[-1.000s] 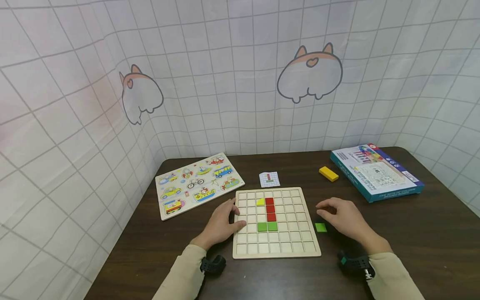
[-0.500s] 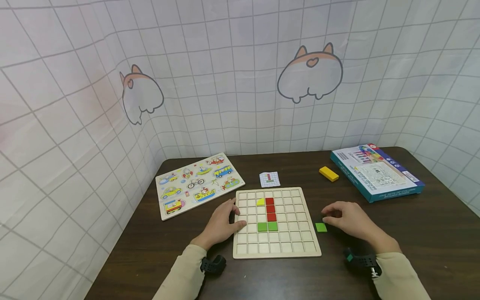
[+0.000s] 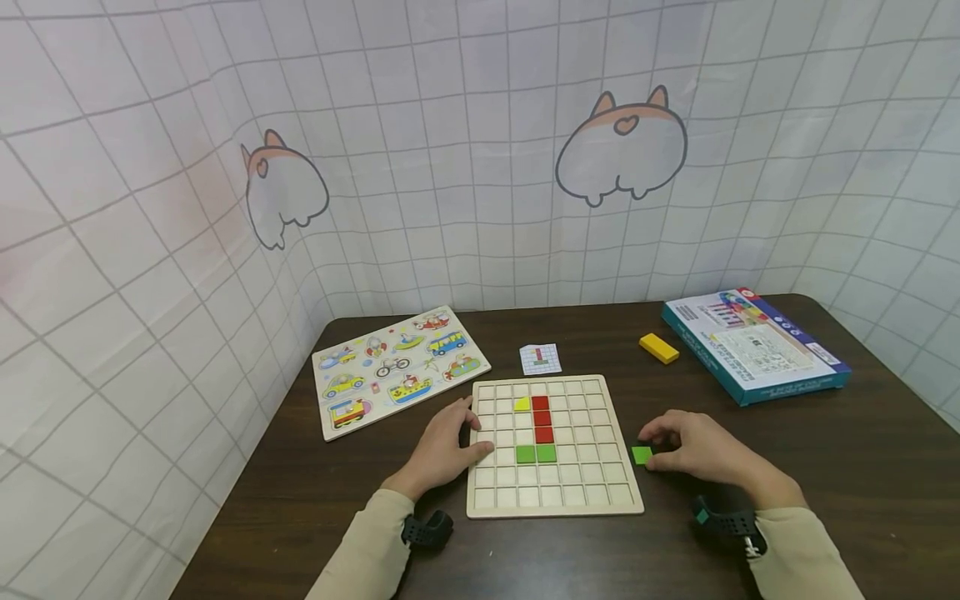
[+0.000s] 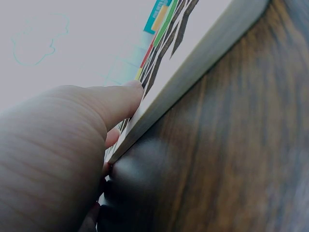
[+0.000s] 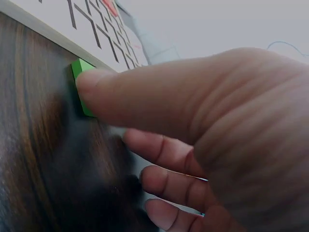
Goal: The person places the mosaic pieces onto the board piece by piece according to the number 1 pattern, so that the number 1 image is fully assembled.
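Observation:
A pale wooden grid board [image 3: 588,475] lies flat on the dark table. In its cells sit several red tiles [image 3: 542,419], two green tiles [image 3: 536,453] and a yellow piece [image 3: 522,404] with a curved edge. My left hand [image 3: 442,446] holds the board's left edge, its thumb over the top face; the left wrist view shows this thumb [image 4: 118,101] near the rim. Beside the board's right edge lies a loose green square tile [image 3: 641,454]. My right hand [image 3: 697,450] touches that tile [image 5: 76,70] with the thumb, the fingers loosely bent and apart from it.
A small pattern card [image 3: 540,359] lies behind the board. To the left is a vehicle puzzle board [image 3: 390,367]. A yellow block [image 3: 658,348] and a teal-sided game box [image 3: 753,343] stand at the back right. A gridded curtain [image 3: 465,167] hangs behind the table [image 3: 525,558].
My right hand has shifted a little right and toward me, and its thumb has come down onto the loose green tile. The left hand stays at the board's edge.

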Demonstrator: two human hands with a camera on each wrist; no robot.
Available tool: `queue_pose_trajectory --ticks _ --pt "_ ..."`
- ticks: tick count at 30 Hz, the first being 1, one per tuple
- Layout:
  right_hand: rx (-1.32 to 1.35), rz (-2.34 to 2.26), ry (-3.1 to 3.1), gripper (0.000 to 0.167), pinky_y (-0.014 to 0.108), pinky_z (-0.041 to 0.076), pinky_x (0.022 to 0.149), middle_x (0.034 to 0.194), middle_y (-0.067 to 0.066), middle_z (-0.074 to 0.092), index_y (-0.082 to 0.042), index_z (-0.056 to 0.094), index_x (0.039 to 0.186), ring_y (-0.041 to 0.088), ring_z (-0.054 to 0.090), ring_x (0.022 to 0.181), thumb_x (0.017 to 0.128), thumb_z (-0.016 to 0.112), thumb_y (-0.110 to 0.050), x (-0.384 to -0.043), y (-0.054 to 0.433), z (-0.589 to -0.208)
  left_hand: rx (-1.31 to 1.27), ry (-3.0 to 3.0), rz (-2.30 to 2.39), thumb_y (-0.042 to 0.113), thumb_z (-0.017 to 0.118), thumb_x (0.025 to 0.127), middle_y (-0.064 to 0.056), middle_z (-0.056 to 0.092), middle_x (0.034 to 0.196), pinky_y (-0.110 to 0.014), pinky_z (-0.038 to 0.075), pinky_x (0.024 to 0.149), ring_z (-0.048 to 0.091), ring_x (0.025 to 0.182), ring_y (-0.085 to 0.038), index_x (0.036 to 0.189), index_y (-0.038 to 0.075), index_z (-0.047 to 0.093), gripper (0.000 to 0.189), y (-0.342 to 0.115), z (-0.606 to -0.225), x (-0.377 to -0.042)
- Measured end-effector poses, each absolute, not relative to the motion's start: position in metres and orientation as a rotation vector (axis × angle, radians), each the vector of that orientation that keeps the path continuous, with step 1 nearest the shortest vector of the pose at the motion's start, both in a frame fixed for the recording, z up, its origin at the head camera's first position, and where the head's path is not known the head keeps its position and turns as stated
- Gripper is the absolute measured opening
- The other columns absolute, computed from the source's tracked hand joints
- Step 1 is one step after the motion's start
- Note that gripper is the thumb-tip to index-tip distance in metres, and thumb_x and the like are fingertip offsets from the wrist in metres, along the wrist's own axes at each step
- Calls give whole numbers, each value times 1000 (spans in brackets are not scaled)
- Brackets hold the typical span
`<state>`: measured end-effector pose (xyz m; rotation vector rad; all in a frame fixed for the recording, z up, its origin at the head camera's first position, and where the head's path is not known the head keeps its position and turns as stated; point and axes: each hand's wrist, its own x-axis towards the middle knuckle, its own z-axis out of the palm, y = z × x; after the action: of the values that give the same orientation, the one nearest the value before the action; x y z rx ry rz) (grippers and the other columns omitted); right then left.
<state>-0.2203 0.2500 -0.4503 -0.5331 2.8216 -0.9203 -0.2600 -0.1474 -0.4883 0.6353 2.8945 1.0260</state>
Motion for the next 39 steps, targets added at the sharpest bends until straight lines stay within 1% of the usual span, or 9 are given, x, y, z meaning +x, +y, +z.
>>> queue_pose_trajectory --ticks 4,10,16,21,31,34,39 --pt "-558 -904 2829 32 32 48 74 95 -4 62 -15 70 105 15 54 87 78 82 -27 -220 248 -449 654 2892 1045 37 71 90 -12 34 155 -55 24 114 26 145 -32 99 15 53 29 -148 -488 -260" --pt "-552 -884 2841 26 32 46 73 95 -4 61 -17 72 103 15 52 85 79 81 -24 -219 248 -448 646 2893 1028 38 71 90 -10 34 156 -53 24 115 26 146 -30 99 16 53 30 -148 -488 -260" --pt "-555 -894 2842 24 32 46 73 95 -5 62 -18 72 102 15 52 85 80 80 -25 -219 247 -450 644 2897 1028 37 71 89 -10 34 155 -53 24 115 26 145 -31 99 16 53 29 -147 -488 -260" --pt "-546 -876 2862 23 32 46 72 93 -5 62 -17 72 102 15 52 83 81 80 -25 -220 245 -452 644 2893 1044 37 71 90 -11 35 155 -54 24 115 26 145 -32 99 16 53 29 -147 -487 -259" --pt "-525 -873 2909 18 31 46 70 91 -3 60 -13 71 99 15 52 81 83 78 -19 -223 243 -454 642 2891 1051 38 70 90 -11 34 156 -55 23 115 25 145 -33 98 16 53 29 -148 -488 -259" --pt "-487 -861 2927 18 31 45 68 93 -2 61 -14 71 99 16 52 81 84 77 -20 -224 243 -454 645 2892 1051 38 70 90 -12 34 155 -55 24 115 26 145 -33 99 16 53 29 -148 -488 -259" --pt "-412 -859 2977 21 32 45 70 101 1 65 -14 70 104 17 52 81 86 75 -25 -225 240 -456 647 2889 1046 36 71 90 -12 34 155 -55 24 115 25 145 -32 100 15 53 30 -147 -487 -259"
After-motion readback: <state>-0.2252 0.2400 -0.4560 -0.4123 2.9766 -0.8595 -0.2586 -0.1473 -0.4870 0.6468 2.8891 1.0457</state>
